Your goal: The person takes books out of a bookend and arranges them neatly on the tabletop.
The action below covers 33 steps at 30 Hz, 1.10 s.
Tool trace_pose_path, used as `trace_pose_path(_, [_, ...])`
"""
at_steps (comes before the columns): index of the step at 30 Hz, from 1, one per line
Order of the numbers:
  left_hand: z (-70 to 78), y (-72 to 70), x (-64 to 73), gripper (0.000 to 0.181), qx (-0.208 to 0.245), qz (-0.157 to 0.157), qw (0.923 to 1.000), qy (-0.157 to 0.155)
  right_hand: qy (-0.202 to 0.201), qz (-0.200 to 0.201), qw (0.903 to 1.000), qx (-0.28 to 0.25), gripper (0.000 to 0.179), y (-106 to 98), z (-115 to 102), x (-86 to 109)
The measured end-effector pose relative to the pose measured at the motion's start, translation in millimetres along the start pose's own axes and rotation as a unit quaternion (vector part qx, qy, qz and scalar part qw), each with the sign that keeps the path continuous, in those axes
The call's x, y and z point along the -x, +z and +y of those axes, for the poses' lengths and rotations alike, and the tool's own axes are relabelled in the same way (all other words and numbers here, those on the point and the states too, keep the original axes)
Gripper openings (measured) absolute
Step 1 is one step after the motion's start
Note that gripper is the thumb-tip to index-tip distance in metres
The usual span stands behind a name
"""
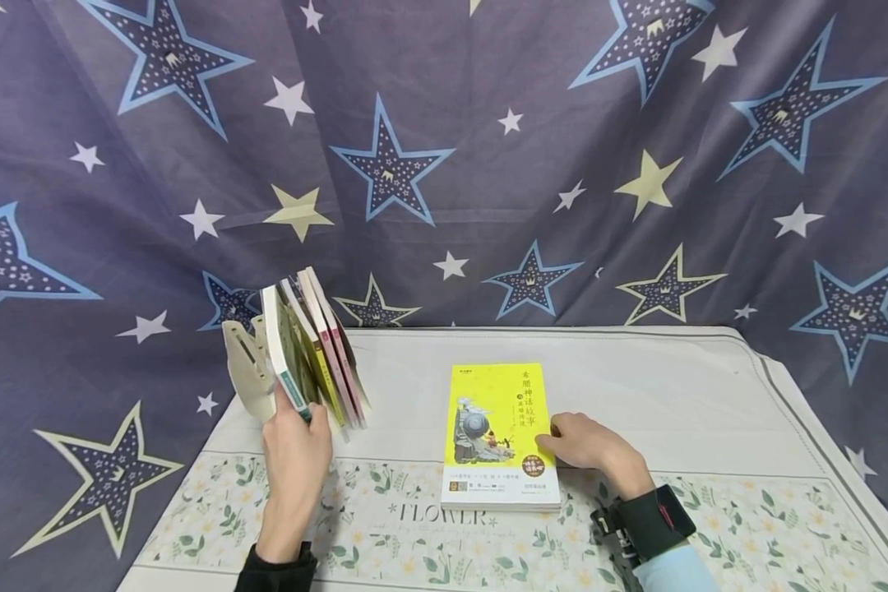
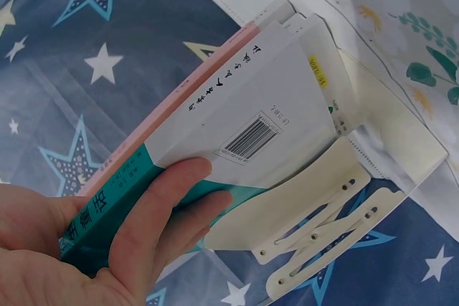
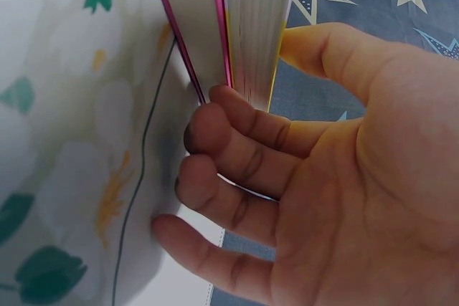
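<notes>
Black sleeve cuff point(image 1: 275, 567) lies nearest the head camera, at the lower edge of view. Beyond it, the left hand point(image 1: 296, 448) grips a teal-spined book point(image 2: 237, 105), thumb on one side and fingers bent over the white-and-teal cover. This book stands at the near end of a row of upright books point(image 1: 329, 353), at the left end of the table cloth point(image 1: 599, 386); a cream bookend point(image 2: 287, 209) sits just beside it. The yellow book point(image 1: 496, 427) lies flat, front cover up, near the middle of the cloth. The right hand point(image 1: 588, 444), below a black wrist strap point(image 1: 653, 522), holds its right edge: thumb at the cover, fingers curled toward a magenta-edged book point(image 3: 193, 19) underneath. Exact fingertip contact on the lower book cannot be determined. A star-patterned curtain point(image 1: 474, 181) hangs behind the table cloth.
</notes>
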<state>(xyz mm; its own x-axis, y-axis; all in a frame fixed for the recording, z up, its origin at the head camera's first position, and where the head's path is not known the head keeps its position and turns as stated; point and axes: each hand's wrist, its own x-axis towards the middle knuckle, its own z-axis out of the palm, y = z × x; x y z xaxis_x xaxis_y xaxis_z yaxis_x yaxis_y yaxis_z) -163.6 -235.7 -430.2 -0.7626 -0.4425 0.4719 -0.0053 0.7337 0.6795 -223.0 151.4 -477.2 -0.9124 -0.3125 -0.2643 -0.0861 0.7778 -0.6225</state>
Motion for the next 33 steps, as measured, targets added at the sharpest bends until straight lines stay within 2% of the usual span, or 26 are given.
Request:
trace_pose_path(21, [12.2, -14.0, 4.9, 0.060, 0.006, 0.012, 0.9998, 0.016, 0.002, 0.000, 1.0000, 0.003, 0.022, 1, 0, -1.3])
trace_pose_path(33, [21.1, -22.7, 9.0, 0.057, 0.014, 0.015, 0.9998, 0.008, -0.005, 0.001, 1.0000, 0.005, 0.022, 0, -1, 1.1])
